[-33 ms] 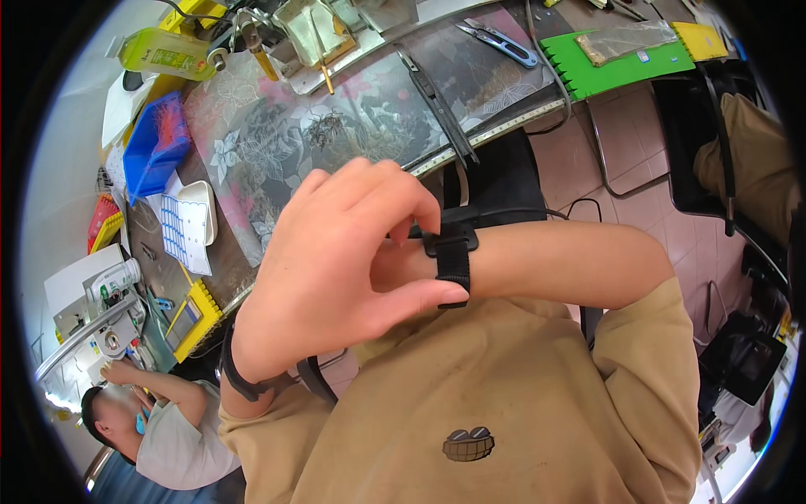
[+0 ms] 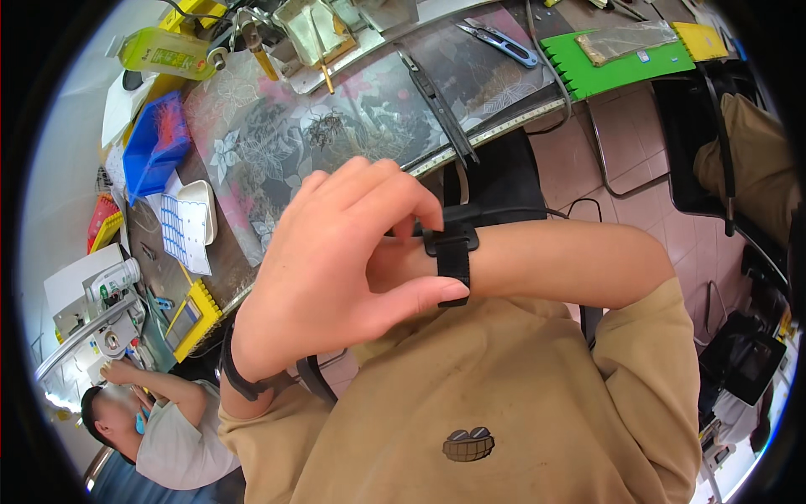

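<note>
My left hand [image 2: 336, 252] reaches across my body, over my right wrist. Its thumb lies on the lower part of a black wrist strap [image 2: 453, 270], and its index fingertip touches near the strap's black plastic buckle. The strap goes round my right wrist. Most of my right hand [image 2: 401, 267] is hidden behind my left; only a strip near the wrist shows, so its fingers cannot be read. Another black band [image 2: 238, 370] circles my left wrist.
Ahead, a workbench [image 2: 369, 126] carries a dark clamp-like bar [image 2: 437, 109], a blue-handled utility knife [image 2: 499, 44], a green board [image 2: 617, 67] and a blue bin [image 2: 157, 147]. A yellow-green bottle [image 2: 164, 55] lies far left. A co-worker [image 2: 176, 428] sits at lower left.
</note>
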Tool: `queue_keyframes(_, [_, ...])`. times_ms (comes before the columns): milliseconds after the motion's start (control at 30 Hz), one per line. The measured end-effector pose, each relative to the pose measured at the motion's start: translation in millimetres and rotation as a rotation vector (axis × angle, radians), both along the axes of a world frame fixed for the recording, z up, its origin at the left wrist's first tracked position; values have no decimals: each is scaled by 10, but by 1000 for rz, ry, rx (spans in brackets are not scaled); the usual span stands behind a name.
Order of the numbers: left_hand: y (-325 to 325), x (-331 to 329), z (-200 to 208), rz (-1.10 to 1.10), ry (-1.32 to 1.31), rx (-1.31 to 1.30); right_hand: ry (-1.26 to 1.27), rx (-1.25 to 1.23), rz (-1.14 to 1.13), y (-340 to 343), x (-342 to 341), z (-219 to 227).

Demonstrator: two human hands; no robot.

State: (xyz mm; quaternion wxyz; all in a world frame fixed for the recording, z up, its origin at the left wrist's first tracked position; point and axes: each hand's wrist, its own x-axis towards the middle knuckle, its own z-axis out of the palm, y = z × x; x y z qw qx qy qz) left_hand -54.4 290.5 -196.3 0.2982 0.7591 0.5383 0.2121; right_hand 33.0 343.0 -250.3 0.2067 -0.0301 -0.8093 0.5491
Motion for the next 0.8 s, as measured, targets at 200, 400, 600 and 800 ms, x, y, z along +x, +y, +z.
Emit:
queue_keyframes(200, [-33,57,-20,20,107,-92,152,-188,-13,-1,51,16])
queue_keyframes(400, [17,-95,-30,65,0,77,305,-314,9,127,165,0])
queue_keyframes(600, [-105,-460,79,437,-217,248,-252,-223,87,581,371,201])
queue_keyframes(800, [36,-733,-299,590,-305,201,-183,-398,-447,882,787,374])
